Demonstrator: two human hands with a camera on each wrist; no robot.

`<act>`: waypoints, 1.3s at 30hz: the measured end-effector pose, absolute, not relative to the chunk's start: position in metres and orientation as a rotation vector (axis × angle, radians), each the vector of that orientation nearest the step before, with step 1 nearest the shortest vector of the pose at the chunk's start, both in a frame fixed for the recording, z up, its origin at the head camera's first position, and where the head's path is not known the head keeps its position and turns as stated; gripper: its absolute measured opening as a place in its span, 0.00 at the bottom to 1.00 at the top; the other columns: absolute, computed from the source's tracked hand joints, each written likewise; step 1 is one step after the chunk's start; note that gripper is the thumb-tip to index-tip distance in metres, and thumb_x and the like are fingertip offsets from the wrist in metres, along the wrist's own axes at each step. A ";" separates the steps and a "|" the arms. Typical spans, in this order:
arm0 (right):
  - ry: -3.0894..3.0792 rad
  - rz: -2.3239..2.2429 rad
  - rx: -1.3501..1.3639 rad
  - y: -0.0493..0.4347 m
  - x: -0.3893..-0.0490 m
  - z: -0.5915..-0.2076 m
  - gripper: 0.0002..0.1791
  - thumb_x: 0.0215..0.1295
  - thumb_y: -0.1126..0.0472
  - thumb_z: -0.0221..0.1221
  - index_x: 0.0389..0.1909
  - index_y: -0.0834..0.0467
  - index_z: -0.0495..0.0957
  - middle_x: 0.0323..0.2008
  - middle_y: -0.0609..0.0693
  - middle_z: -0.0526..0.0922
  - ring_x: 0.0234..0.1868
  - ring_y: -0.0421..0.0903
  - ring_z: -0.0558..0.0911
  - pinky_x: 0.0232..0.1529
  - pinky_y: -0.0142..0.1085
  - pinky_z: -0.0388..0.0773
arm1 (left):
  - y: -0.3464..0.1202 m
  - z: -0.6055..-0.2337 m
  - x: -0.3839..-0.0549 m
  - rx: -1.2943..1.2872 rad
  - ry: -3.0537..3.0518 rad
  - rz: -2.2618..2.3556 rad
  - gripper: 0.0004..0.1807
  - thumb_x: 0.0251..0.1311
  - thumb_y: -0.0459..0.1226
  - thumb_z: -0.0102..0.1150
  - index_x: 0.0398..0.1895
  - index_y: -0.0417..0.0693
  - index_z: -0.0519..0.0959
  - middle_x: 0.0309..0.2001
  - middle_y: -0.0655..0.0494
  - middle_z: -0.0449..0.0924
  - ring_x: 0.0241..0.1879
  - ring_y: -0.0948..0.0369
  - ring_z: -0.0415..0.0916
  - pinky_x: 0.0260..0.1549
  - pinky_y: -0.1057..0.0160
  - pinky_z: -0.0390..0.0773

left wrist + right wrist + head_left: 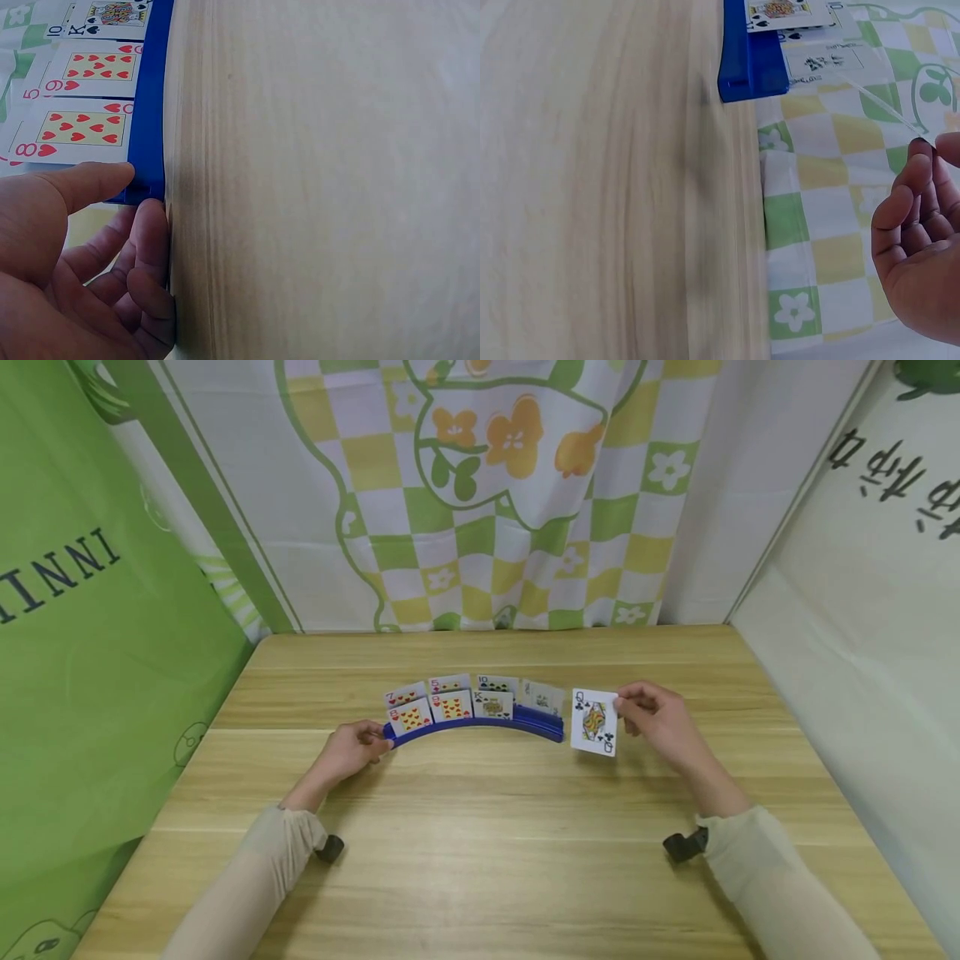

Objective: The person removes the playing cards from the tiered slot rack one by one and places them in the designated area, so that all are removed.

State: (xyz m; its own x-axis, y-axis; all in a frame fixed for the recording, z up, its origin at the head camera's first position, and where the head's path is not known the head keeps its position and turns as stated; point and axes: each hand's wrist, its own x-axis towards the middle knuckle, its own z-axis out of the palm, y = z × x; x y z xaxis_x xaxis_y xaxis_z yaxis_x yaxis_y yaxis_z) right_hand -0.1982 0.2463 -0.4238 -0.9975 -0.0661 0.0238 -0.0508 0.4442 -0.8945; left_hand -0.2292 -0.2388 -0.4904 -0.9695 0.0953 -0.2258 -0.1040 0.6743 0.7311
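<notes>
A curved blue card holder [538, 725] stands on the table with playing cards in two rows. Its front row shows the eight of hearts [82, 133], nine of hearts [97, 69] and king of spades [492, 704]. Behind them are a red seven [405, 696], a red five [450, 682], a ten of spades [497, 683] and a pale card with a dark figure [543, 697]. My left hand [348, 750] pinches the holder's left end between thumb and fingers. Off the holder's right end, my right hand [660, 714] pinches the queen of clubs [594, 722] by its right edge, face toward me.
Everything stands on a wooden table [480, 860]. A checkered cloth [510, 568] hangs along its back edge, with a green cloth [97, 693] at left and a white one [847, 652] at right. Small black devices [330, 848] sit at both wrists.
</notes>
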 end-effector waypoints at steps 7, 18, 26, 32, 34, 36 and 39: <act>2.582 -1.726 -0.046 0.253 -0.210 -0.425 0.17 0.75 0.55 0.55 0.51 0.66 0.74 0.31 0.42 0.80 0.30 0.39 0.77 0.34 0.35 0.81 | -0.239 -0.491 -0.230 0.003 2.652 1.190 0.20 0.64 0.39 0.64 0.54 0.35 0.78 0.41 0.42 0.85 0.29 0.61 0.80 0.28 0.65 0.77; 2.536 -1.695 0.018 0.257 -0.240 -0.427 0.20 0.76 0.54 0.53 0.56 0.66 0.73 0.36 0.43 0.80 0.34 0.41 0.78 0.39 0.36 0.82 | -0.240 -0.493 -0.229 0.004 2.652 1.201 0.20 0.64 0.38 0.63 0.53 0.34 0.78 0.40 0.42 0.85 0.28 0.61 0.80 0.27 0.64 0.77; 2.529 -1.634 0.059 0.253 -0.261 -0.431 0.22 0.76 0.52 0.51 0.60 0.64 0.73 0.43 0.48 0.79 0.38 0.39 0.77 0.42 0.33 0.80 | -0.240 -0.494 -0.230 0.004 2.650 1.204 0.20 0.64 0.38 0.63 0.54 0.34 0.77 0.40 0.42 0.84 0.29 0.61 0.80 0.28 0.64 0.78; 2.533 -1.593 0.096 0.251 -0.278 -0.438 0.20 0.76 0.56 0.51 0.59 0.66 0.73 0.42 0.52 0.80 0.35 0.40 0.78 0.40 0.33 0.80 | -0.239 -0.493 -0.229 0.009 2.656 1.200 0.19 0.64 0.38 0.63 0.53 0.34 0.78 0.40 0.42 0.84 0.28 0.61 0.80 0.28 0.64 0.78; 2.545 -1.587 0.103 0.250 -0.282 -0.440 0.19 0.76 0.57 0.51 0.58 0.67 0.74 0.40 0.52 0.80 0.33 0.40 0.78 0.38 0.33 0.80 | -0.239 -0.493 -0.229 0.008 2.660 1.200 0.19 0.64 0.38 0.63 0.53 0.34 0.78 0.40 0.42 0.84 0.28 0.61 0.79 0.27 0.64 0.77; 2.551 -1.592 0.108 0.250 -0.286 -0.443 0.19 0.75 0.57 0.52 0.57 0.67 0.75 0.38 0.51 0.80 0.32 0.39 0.78 0.35 0.32 0.79 | -0.239 -0.493 -0.230 0.004 2.658 1.201 0.19 0.64 0.38 0.64 0.53 0.35 0.78 0.40 0.42 0.84 0.28 0.61 0.79 0.28 0.64 0.78; 2.554 -1.591 0.122 0.251 -0.293 -0.447 0.19 0.74 0.58 0.52 0.57 0.68 0.75 0.37 0.50 0.80 0.30 0.38 0.78 0.32 0.30 0.77 | -0.240 -0.494 -0.230 0.004 2.660 1.198 0.19 0.63 0.39 0.64 0.53 0.35 0.78 0.40 0.42 0.84 0.28 0.61 0.79 0.28 0.64 0.77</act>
State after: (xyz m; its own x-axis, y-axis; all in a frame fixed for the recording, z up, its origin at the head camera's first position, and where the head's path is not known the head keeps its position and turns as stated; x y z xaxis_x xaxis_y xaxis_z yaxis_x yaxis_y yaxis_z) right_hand -0.2928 0.2505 -0.4471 -0.9883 -0.0004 -0.1528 0.1370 0.4410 -0.8870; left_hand -0.2303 -0.2399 -0.4939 -0.9750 0.0934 -0.2014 -0.0889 0.6668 0.7399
